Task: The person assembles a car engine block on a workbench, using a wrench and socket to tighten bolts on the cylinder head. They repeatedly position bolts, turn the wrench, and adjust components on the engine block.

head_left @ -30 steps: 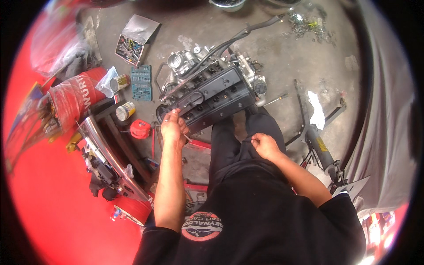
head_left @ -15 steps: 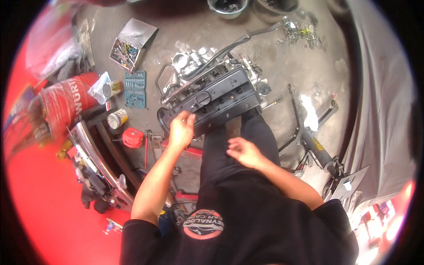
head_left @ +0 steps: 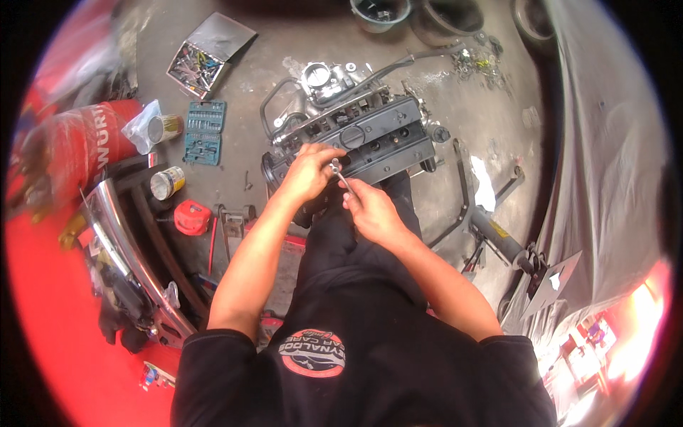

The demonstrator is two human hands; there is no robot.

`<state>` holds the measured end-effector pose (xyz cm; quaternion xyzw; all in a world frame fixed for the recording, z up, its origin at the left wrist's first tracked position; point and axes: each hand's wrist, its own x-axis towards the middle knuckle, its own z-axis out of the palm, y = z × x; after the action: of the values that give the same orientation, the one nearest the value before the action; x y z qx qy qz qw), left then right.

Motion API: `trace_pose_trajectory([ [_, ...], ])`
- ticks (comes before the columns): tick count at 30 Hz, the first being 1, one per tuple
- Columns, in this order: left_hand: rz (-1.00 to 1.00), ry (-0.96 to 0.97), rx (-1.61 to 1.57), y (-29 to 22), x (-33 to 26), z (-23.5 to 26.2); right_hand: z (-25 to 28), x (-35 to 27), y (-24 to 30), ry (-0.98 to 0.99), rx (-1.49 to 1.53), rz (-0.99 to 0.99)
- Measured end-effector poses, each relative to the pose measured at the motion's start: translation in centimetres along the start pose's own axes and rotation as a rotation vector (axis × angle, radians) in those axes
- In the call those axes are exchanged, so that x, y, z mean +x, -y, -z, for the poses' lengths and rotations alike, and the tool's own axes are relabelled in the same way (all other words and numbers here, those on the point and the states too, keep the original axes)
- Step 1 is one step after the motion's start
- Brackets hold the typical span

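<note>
On the floor before me lies an engine part with throttle body (head_left: 316, 75) and, on its near side, a black valve cover (head_left: 384, 132) with a round cap (head_left: 351, 136). My right hand (head_left: 373, 212) is closed around the handle of a small chrome ratchet wrench (head_left: 343, 179), held over the cover's near edge. My left hand (head_left: 311, 174) is at the cover's left part, its fingers and thumb around the ratchet's head. What lies under the left fingers is hidden.
An open metal toolbox (head_left: 198, 67) and a teal socket case (head_left: 204, 133) are at the far left. Nearer are two cans (head_left: 168, 183), a red tape-measure-like case (head_left: 191, 218) and a chrome bumper (head_left: 135, 256). To the right stands a grey metal stand (head_left: 498, 238); basins (head_left: 382, 16) sit at the back.
My right hand has moved up from near my lap to the valve cover and now grips the ratchet's handle. My left hand has shifted along the cover. The whole view has turned slightly.
</note>
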<state>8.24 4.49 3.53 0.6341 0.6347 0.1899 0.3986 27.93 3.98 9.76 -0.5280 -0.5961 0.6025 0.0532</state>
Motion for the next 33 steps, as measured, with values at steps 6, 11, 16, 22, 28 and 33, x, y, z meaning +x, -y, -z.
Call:
trace_pose_trajectory([
  [6, -0.126, -0.194, -0.073, 0.9, 0.2, -2.2, -0.8, -1.0, 2.6, 0.01, 0.082, -0.076],
  [11, -0.028, -0.354, -0.143, 0.2, -2.1, -2.9, 1.0, -0.8, 2.5, -0.128, -0.21, 0.236],
  [16, -0.016, -0.516, -0.064, -0.3, -1.7, -5.2, 3.6, 0.9, 2.2, -0.148, -0.577, 0.374],
  [22, 0.054, -0.558, -0.09, -0.7, -0.6, -6.4, 5.8, 2.9, 3.2, -0.167, -0.723, 0.408],
  [28, 0.1, -0.58, -0.065, -1.5, 0.3, -6.6, 6.8, 4.9, 3.5, -0.081, -0.995, 0.537],
  [33, 0.086, -0.517, -0.093, -0.7, -0.1, -6.0, 6.0, 4.2, 2.8, 0.384, -0.604, 0.126],
])
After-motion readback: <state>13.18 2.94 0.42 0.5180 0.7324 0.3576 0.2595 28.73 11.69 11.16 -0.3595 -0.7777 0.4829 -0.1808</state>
